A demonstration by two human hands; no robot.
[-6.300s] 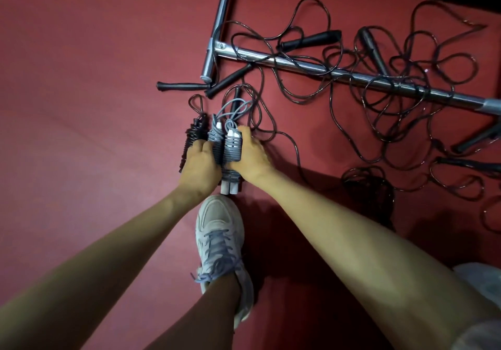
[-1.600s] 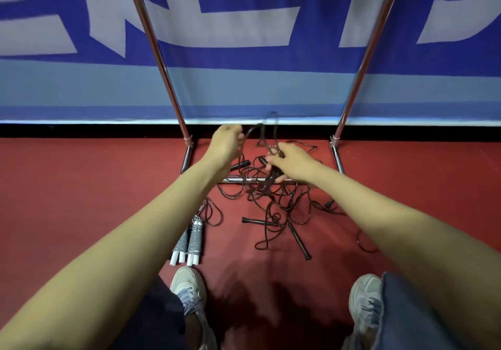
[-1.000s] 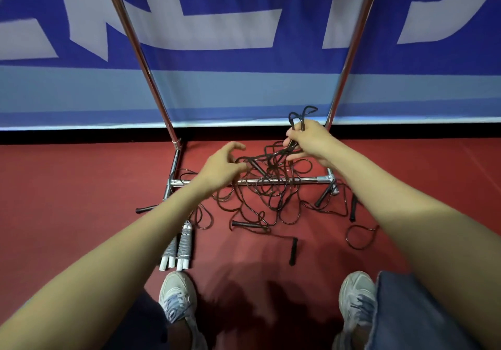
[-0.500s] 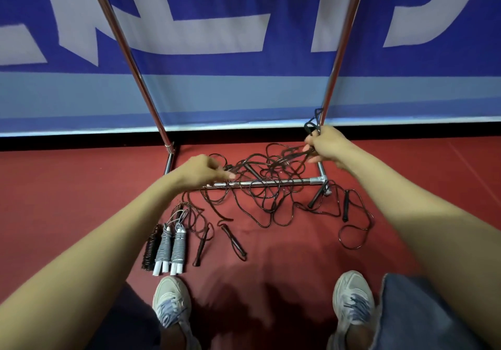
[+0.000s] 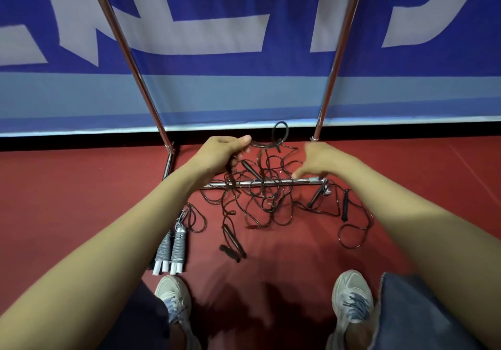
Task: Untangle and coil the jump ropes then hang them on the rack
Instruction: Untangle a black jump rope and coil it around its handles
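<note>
A tangle of black jump ropes (image 5: 273,206) lies on the red floor, draped over the chrome rack's base bar (image 5: 301,181). My left hand (image 5: 221,154) grips a black rope strand and lifts it, with a loop (image 5: 280,132) standing up beside it. Blurred, my right hand (image 5: 321,162) hovers over the tangle with fingers spread toward the ropes and nothing visibly held. Two coiled grey ropes with white handle ends (image 5: 173,249) lie at the left.
The rack's two chrome uprights (image 5: 130,59) (image 5: 339,59) rise before a blue-and-white banner (image 5: 244,24). Loose black handles (image 5: 233,241) (image 5: 344,208) lie on the floor. My two sneakers (image 5: 173,298) (image 5: 352,298) stand at the bottom.
My right hand let go of the rope it held by the right upright and moved left and down. My left hand rose and now grips a lifted strand.
</note>
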